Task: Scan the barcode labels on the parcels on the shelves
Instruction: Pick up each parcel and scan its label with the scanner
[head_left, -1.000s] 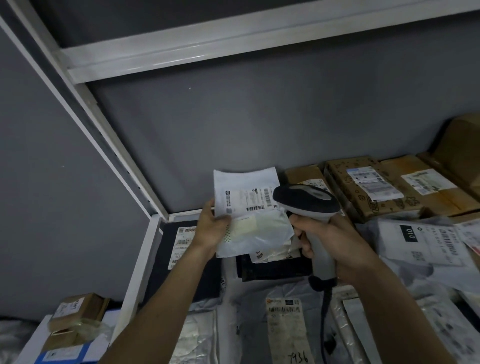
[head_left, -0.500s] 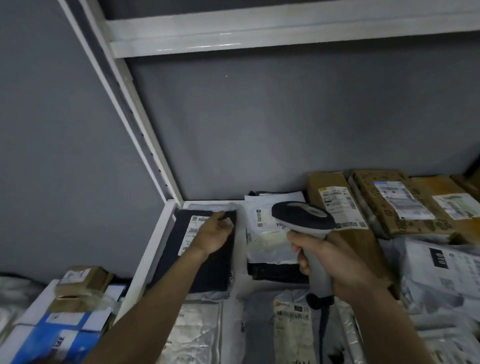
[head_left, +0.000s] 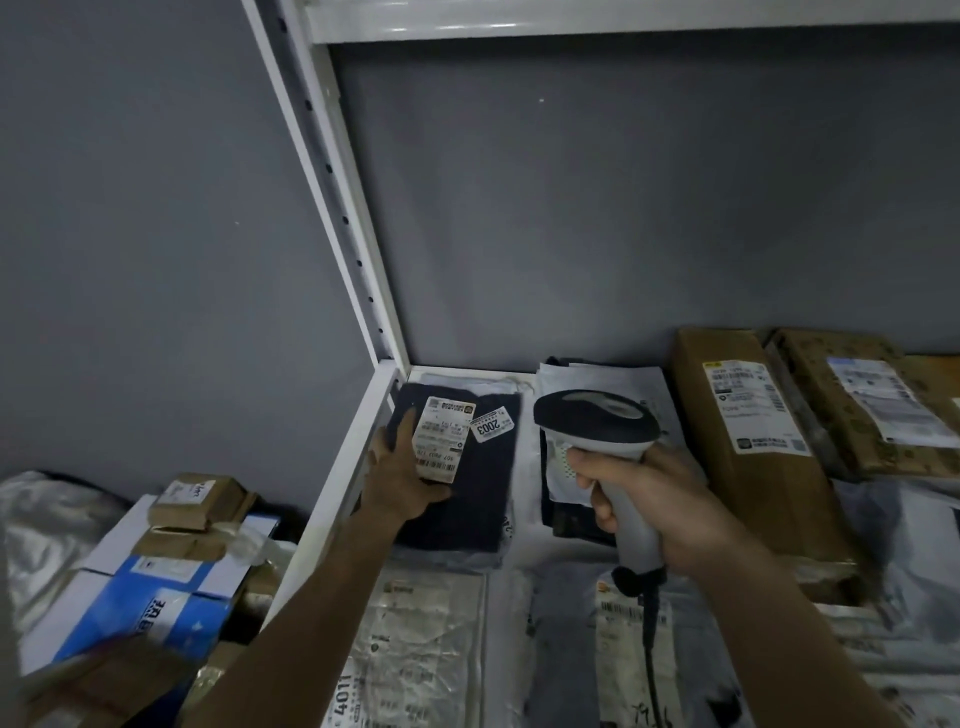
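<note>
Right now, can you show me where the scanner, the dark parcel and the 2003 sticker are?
scanner (head_left: 597, 421): head view, on its dark head.
dark parcel (head_left: 483, 493): head view, bare dark wrapping.
2003 sticker (head_left: 491, 425): head view, on the number.

blue and white box (head_left: 150, 603) beside the shelf, grey wall (head_left: 623, 208) behind.
</note>
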